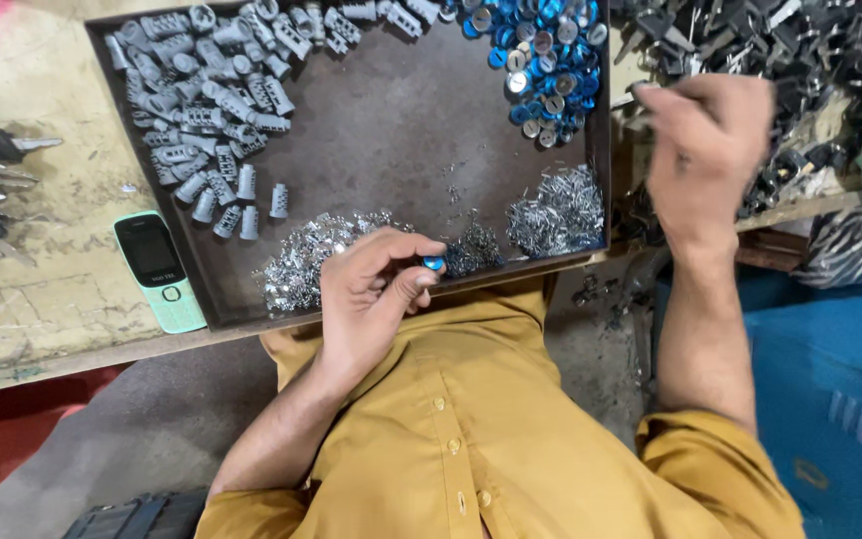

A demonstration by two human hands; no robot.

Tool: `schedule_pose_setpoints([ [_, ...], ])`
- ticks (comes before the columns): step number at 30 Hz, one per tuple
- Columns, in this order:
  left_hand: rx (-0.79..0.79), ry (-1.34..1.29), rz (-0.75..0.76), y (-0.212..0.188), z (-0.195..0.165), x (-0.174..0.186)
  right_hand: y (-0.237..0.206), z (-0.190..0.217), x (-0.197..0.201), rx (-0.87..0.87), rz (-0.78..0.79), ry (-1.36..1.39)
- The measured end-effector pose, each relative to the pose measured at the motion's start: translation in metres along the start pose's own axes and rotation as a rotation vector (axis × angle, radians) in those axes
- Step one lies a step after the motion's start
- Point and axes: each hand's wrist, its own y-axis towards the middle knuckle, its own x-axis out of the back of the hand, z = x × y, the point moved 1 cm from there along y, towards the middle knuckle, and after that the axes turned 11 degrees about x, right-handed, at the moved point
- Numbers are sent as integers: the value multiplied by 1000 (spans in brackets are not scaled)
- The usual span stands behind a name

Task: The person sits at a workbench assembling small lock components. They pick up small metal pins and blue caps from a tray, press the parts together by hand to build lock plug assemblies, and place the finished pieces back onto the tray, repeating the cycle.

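The left hand (371, 294) is hovering over the near rim of a shallow dark metal tray (401, 130), its fingers curled narrow and pinching a small round blue metal cap (434, 264) between thumb and fingertips. Just beyond that hand, heaps of small shiny metal clips (301, 265) are lying along the tray's near edge, with a separate bundle of thin silvery pins (559, 212) sitting in the near right corner. A pile of grey ribbed metal lock cylinders (207, 100) is filling the far left of the tray, and a heap of blue and silver round caps (546, 60) is resting in the far right corner. The right hand (708, 150) is reaching past the tray's right side toward a mass of dark keys (780, 45); whether it is gripping anything cannot be told. A mint-green push-button mobile phone (160, 271) is lying on the worn table (42, 200) left of the tray.
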Motion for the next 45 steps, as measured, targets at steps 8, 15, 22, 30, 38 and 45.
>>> schedule_pose_setpoints([
  [8, -107, -66, 103, -2, -2, 4, -9, 86, 27, -397, -472, 1178],
  [15, -183, 35, 50, -7, -15, 11, 7, 160, 11, -266, 85, 986],
  [22, -556, 627, -141, -19, -30, 16, 19, 167, 8, -25, 222, 850],
  [30, -626, 750, -53, -26, -33, 15, 12, 173, 2, -19, 290, 865],
  [38, -399, 478, -168, -25, -21, 20, 11, 177, -15, -479, 401, 1521],
  [45, -375, 405, -233, -29, -16, 26, 9, 179, -17, -543, 242, 1446],
])
